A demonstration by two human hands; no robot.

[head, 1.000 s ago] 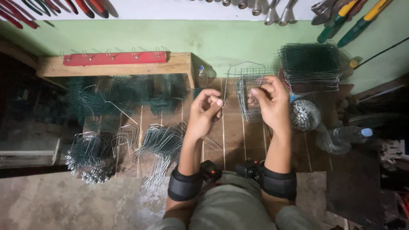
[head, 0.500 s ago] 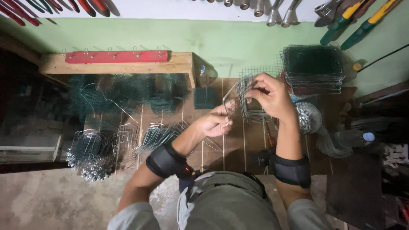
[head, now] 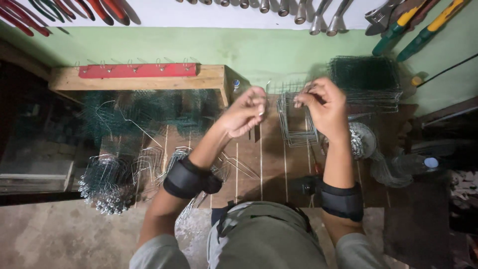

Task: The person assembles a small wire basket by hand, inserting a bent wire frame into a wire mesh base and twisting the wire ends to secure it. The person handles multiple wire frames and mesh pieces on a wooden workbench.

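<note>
Here, left hand (head: pixel 244 112) and right hand (head: pixel 321 102) both pinched shut on a thin silvery wire-mesh basket (head: pixel 296 119), gridded, boxy, held over the slatted brown wooden bench (head: pixel 259 164). Stack of dark green mesh panels (head: pixel 366 79) at 2 o'clock; bundles of bent grey wire (head: pixel 107 182) at 8 o'clock.

surface: slatted wooden board (head: pixel 249 172) | far-left edge: raised wooden block (head: pixel 149 78) | far-right corner: stack of green mesh panels (head: pixel 366 82) | middle: grey wire cage (head: pixel 296 122) | near-left corner: bundles of bent wires (head: pixel 107 182) | right edge: wire coil (head: pixel 359 140)
</note>
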